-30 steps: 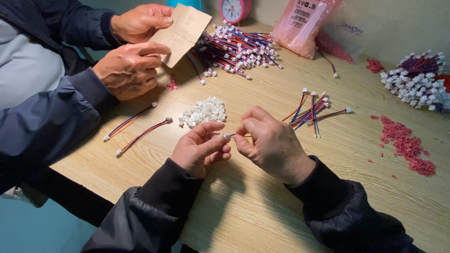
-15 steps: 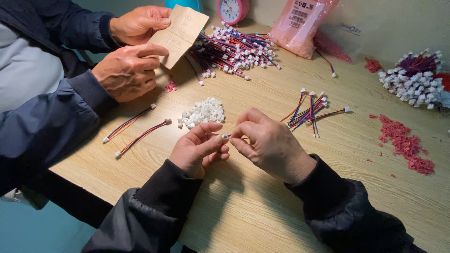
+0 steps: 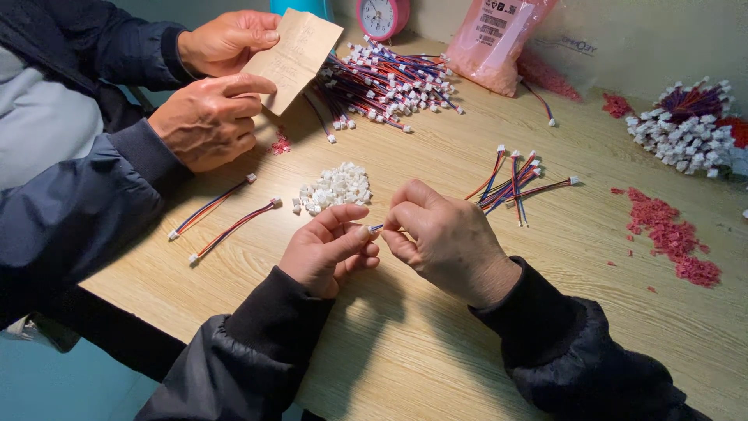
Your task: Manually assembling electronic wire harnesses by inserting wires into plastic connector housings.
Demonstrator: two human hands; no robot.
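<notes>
— Just below the heap of small white connector housings [image 3: 335,187], both hands meet over the wooden table [image 3: 436,343]. What are they pinching?

— A thin wire lead [image 3: 376,228], only its tip showing between the fingertips. The left hand [image 3: 327,249] curls around it with thumb pressed to forefinger; the right hand [image 3: 448,242] is closed over the other end, fingers bent tight. The lead sits right between the two hands, touching both.

— And around that white heap?

— Right of the heap, a loose fan of red, blue and white leads [image 3: 510,183] with white plugs. Left of it, two finished leads [image 3: 222,218] lying apart on the wood. Beyond the heap, a big bundle of the same wires [image 3: 389,78].

— Packages?

— Far beyond the heap, up by the wall, a soft pink plastic bag [image 3: 499,43] with a white rectangular label, leaning. Beside it, a round pink clock [image 3: 382,15].

— The other person?

— Left of the heap, another person's hands [image 3: 206,117] in dark blue sleeves grip a tan slip of paper [image 3: 296,54].

— Textures?

— Pale wood grain, glossy wire insulation, and crumbly red plastic bits [image 3: 674,238] scattered well right of the heap, plus another bunch with white plugs [image 3: 686,132] beyond them.
</notes>
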